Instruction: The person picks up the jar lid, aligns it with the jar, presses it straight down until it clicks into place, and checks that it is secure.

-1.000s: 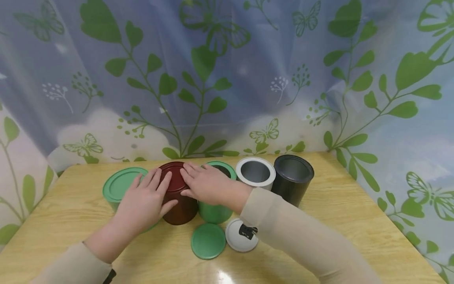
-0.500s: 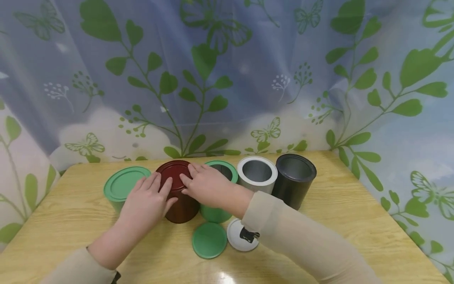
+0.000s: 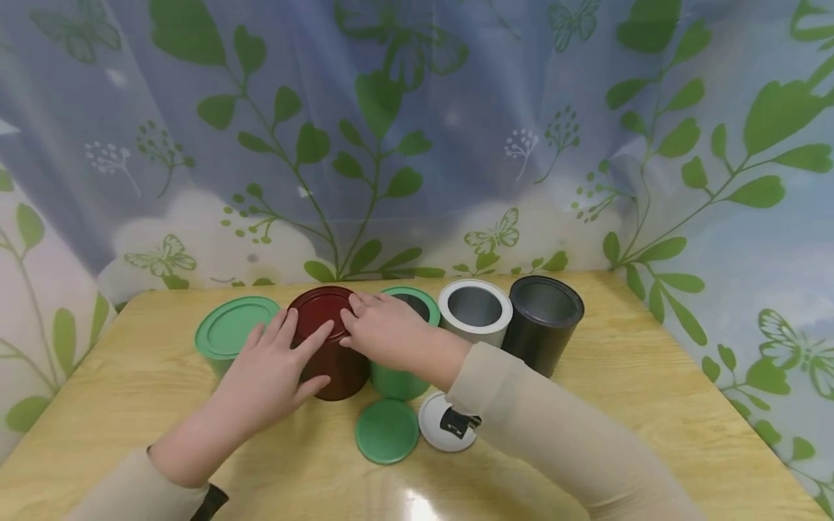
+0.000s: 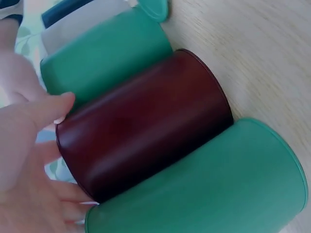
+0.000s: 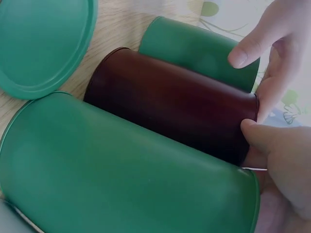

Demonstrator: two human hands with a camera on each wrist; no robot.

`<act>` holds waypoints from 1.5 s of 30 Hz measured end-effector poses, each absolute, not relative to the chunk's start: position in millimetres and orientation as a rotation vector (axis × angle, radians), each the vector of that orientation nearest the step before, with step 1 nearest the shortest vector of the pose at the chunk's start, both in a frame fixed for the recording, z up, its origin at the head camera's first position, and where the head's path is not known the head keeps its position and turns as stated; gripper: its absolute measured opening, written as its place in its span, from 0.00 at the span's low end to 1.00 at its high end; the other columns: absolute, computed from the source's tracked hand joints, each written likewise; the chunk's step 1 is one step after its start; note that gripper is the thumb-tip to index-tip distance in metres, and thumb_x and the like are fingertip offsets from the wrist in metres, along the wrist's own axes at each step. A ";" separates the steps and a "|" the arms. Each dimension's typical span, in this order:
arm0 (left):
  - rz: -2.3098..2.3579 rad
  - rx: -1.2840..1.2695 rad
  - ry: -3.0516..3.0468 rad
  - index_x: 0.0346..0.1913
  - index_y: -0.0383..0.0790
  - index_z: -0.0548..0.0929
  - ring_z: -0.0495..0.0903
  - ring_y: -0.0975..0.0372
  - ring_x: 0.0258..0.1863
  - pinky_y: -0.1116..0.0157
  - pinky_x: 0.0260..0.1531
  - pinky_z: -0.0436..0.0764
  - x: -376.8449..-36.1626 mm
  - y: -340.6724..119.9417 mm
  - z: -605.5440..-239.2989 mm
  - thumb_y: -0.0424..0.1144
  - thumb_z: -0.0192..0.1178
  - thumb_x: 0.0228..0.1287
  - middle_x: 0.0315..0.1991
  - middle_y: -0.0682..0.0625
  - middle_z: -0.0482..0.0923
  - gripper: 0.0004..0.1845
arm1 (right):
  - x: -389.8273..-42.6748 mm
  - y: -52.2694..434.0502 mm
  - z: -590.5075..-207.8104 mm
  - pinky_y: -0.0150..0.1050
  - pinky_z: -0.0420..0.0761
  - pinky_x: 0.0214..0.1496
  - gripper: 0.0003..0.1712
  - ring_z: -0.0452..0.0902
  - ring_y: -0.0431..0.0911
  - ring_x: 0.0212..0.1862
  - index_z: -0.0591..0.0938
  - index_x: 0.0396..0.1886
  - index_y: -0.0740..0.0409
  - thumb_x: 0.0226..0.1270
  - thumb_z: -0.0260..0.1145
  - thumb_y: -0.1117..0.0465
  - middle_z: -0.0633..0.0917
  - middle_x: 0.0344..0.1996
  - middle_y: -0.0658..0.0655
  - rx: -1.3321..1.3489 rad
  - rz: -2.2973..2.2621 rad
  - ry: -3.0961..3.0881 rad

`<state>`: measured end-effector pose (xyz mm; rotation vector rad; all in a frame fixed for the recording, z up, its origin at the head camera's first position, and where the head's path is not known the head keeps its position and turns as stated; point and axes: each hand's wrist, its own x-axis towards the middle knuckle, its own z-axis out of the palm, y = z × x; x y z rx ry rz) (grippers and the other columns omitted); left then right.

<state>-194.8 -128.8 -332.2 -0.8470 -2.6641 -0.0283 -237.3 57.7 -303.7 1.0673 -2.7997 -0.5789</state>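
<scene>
Both arms reach forward, converging. Left forearm (image 3: 195, 445): bare near the wrist, sleeve cuff (image 3: 153, 474) behind. Left grip (image 3: 267, 373): palm down, fingers (image 3: 315, 341) extended and spread, thumb (image 3: 311, 388) held apart. Right forearm (image 3: 554, 427): sleeved, angled inward. Right grip (image 3: 391, 333): palm down, fingers close together, slightly bent. Fingertips of both near, not touching.

Soft, even light fills the head view, with a small white glare on the counter (image 3: 691, 427) at the bottom edge; the upper curtain (image 3: 274, 58) looks dimmer. Both wrist views are cooler and softer, fine detail smeared, a dull sheen running along the dark red can (image 4: 146, 114), its lower flank near black.
</scene>
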 end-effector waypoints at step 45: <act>0.105 -0.868 -2.573 0.58 0.25 0.73 0.71 0.41 0.55 0.47 0.55 0.68 -223.4 -121.2 -336.7 0.56 0.64 0.55 0.55 0.27 0.70 0.39 | -236.0 61.3 -307.9 0.41 0.66 0.63 0.31 0.66 0.49 0.64 0.71 0.65 0.54 0.73 0.45 0.42 0.72 0.61 0.59 1.102 -0.574 -2.646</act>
